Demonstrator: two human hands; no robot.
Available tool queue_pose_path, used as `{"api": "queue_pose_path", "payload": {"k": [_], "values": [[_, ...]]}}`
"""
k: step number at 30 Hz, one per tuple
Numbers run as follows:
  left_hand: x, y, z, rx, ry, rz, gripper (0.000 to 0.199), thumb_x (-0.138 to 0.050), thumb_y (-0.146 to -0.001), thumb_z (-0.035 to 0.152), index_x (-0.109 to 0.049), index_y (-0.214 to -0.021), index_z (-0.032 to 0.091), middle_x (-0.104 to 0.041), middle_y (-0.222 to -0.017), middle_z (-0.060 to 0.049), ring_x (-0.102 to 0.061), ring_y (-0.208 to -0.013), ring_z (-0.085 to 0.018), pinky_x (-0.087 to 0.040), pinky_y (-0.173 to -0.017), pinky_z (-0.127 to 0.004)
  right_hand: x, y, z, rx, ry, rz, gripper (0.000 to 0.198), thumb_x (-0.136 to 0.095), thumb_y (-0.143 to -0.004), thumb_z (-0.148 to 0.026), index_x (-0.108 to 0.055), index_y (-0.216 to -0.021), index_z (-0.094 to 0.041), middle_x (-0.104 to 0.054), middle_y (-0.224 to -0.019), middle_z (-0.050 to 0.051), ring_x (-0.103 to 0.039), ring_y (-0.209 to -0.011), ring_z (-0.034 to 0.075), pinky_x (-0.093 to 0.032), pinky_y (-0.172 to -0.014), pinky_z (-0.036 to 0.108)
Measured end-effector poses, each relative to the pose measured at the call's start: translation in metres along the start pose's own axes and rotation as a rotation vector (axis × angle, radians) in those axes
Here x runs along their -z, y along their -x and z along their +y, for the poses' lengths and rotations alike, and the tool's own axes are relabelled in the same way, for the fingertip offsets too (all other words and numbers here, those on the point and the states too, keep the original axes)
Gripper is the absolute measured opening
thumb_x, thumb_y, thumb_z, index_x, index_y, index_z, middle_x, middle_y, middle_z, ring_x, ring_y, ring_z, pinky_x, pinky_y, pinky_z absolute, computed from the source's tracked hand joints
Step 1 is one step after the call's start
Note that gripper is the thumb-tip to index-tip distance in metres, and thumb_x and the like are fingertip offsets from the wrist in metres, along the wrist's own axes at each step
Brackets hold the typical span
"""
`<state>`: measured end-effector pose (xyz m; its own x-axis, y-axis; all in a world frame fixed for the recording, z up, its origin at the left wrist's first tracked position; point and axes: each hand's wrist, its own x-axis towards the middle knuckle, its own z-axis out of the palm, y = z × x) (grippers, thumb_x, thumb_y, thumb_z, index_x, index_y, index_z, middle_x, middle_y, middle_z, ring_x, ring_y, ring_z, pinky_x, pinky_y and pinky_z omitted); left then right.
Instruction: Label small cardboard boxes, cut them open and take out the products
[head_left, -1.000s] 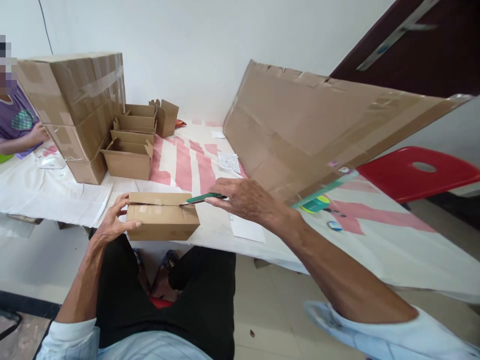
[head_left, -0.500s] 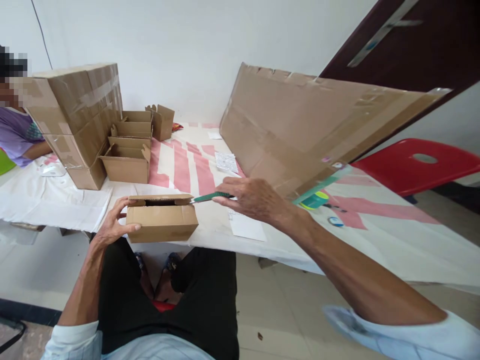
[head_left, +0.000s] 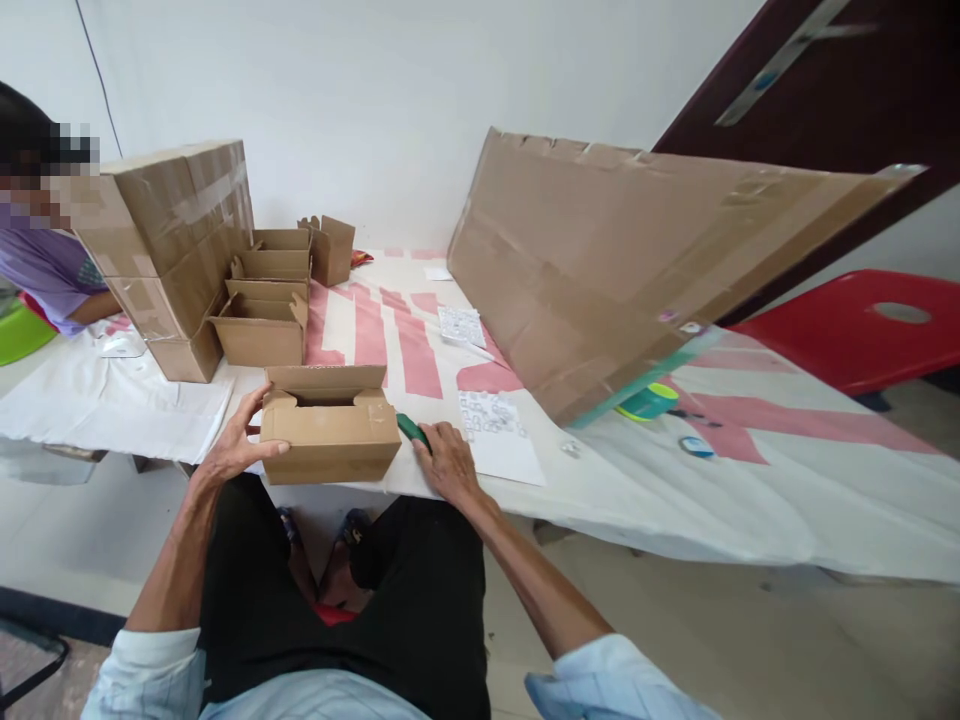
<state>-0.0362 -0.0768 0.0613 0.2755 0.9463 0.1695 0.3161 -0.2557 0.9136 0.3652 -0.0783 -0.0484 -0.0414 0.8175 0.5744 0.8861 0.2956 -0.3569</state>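
Observation:
A small brown cardboard box [head_left: 334,445] sits at the table's front edge, its top lid raised at the back and a dark gap showing beneath. My left hand [head_left: 236,445] grips the box's left end, thumb on the front and fingers behind. Right of the box, low on the tabletop, my right hand [head_left: 448,462] is closed over a green utility knife [head_left: 411,430]. Its green end sticks out toward the box; the blade cannot be made out. A printed sheet of paper [head_left: 506,455] lies just beyond my right hand.
Taped cartons [head_left: 161,250] are stacked at left, beside several open small boxes [head_left: 262,335]. A large cardboard sheet [head_left: 600,260] leans at right, near a tape roll [head_left: 649,402] and a red stool [head_left: 862,320]. A person in purple [head_left: 45,265] sits far left.
My right hand has drawn back and down from the box's upper right corner to the tabletop with the knife. The box's lid now stands higher, widening the gap.

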Motion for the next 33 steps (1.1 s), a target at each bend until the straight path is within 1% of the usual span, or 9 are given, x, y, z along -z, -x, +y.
{"api": "queue_pose_path", "payload": {"k": [4,8,10,12,15,18,22,27,33], "values": [[0.001,-0.002,-0.003,-0.014,-0.041,-0.015,0.118,-0.096,-0.071,0.066,-0.040,-0.170,0.034,-0.041,-0.174,-0.017,-0.042,-0.159,-0.047,-0.051,-0.118,-0.061,0.033,-0.043,-0.030,0.083,-0.272,0.010,0.035,-0.047,-0.110,-0.038,-0.072,-0.128,-0.022,-0.073,-0.121,0.015,-0.067,-0.114,0.032,-0.058,-0.099,0.050],[0.000,-0.002,-0.008,-0.051,-0.067,-0.034,0.126,-0.099,-0.068,0.062,-0.035,-0.173,0.034,-0.034,-0.178,-0.017,-0.037,-0.162,-0.047,-0.049,-0.121,-0.061,0.065,-0.078,-0.076,0.313,-0.349,-0.265,0.041,-0.074,-0.099,-0.042,-0.071,-0.137,-0.026,-0.075,-0.125,0.012,-0.068,-0.120,0.032,-0.058,-0.104,0.051],[-0.001,-0.002,-0.011,-0.060,-0.063,-0.033,0.126,-0.099,-0.069,0.059,-0.034,-0.174,0.034,-0.033,-0.178,-0.016,-0.035,-0.163,-0.046,-0.050,-0.120,-0.060,0.073,-0.082,-0.093,0.371,-0.285,-0.313,0.046,-0.083,-0.092,-0.037,-0.072,-0.135,-0.025,-0.075,-0.121,0.012,-0.070,-0.114,0.032,-0.060,-0.100,0.050],[0.000,-0.002,-0.012,-0.072,-0.067,-0.039,0.126,-0.099,-0.069,0.055,-0.033,-0.174,0.034,-0.032,-0.178,-0.016,-0.035,-0.163,-0.046,-0.051,-0.120,-0.060,0.078,-0.077,-0.102,0.406,-0.208,-0.243,0.039,-0.084,-0.092,-0.031,-0.073,-0.128,-0.022,-0.075,-0.116,0.012,-0.070,-0.109,0.032,-0.060,-0.095,0.048],[0.003,-0.001,-0.013,-0.087,-0.068,-0.085,0.127,-0.099,-0.069,0.050,-0.030,-0.175,0.035,-0.031,-0.179,-0.016,-0.037,-0.163,-0.045,-0.051,-0.121,-0.060,0.082,-0.054,-0.106,0.471,-0.073,-0.083,0.007,-0.071,-0.100,-0.020,-0.075,-0.106,-0.021,-0.074,-0.100,0.011,-0.069,-0.098,0.029,-0.059,-0.087,0.044],[0.008,-0.001,-0.016,-0.100,-0.033,-0.141,0.123,-0.097,-0.072,0.048,-0.031,-0.175,0.036,-0.030,-0.181,-0.016,-0.039,-0.163,-0.044,-0.051,-0.121,-0.061,0.081,-0.025,-0.108,0.535,0.029,-0.013,0.026,-0.057,-0.105,-0.012,-0.074,-0.091,-0.024,-0.073,-0.089,0.009,-0.066,-0.086,0.025,-0.057,-0.080,0.039],[0.017,-0.001,-0.022,-0.100,0.053,-0.191,0.113,-0.092,-0.074,0.048,-0.037,-0.173,0.038,-0.029,-0.184,-0.012,-0.036,-0.165,-0.046,-0.052,-0.120,-0.061,0.069,0.005,-0.108,0.536,0.017,0.057,0.029,-0.055,-0.103,-0.009,-0.079,-0.100,-0.025,-0.077,-0.098,0.010,-0.068,-0.091,0.025,-0.059,-0.084,0.040],[0.017,0.002,-0.017,-0.091,0.190,-0.182,0.101,-0.085,-0.080,0.058,-0.045,-0.170,0.039,-0.043,-0.178,-0.012,-0.036,-0.165,-0.047,-0.055,-0.117,-0.062,0.054,0.021,-0.100,0.469,-0.020,0.063,0.032,-0.059,-0.101,-0.015,-0.079,-0.122,-0.028,-0.078,-0.114,0.013,-0.072,-0.107,0.032,-0.061,-0.093,0.052],[0.001,0.009,0.000,-0.069,-0.016,-0.096,0.130,-0.100,-0.065,0.061,-0.034,-0.175,0.034,-0.029,-0.182,-0.016,-0.038,-0.162,-0.047,-0.051,-0.121,-0.061,0.073,0.008,-0.109,0.483,-0.049,-0.050,0.020,-0.066,-0.104,-0.033,-0.079,-0.116,-0.024,-0.077,-0.116,0.015,-0.069,-0.108,0.032,-0.056,-0.093,0.049]]}}
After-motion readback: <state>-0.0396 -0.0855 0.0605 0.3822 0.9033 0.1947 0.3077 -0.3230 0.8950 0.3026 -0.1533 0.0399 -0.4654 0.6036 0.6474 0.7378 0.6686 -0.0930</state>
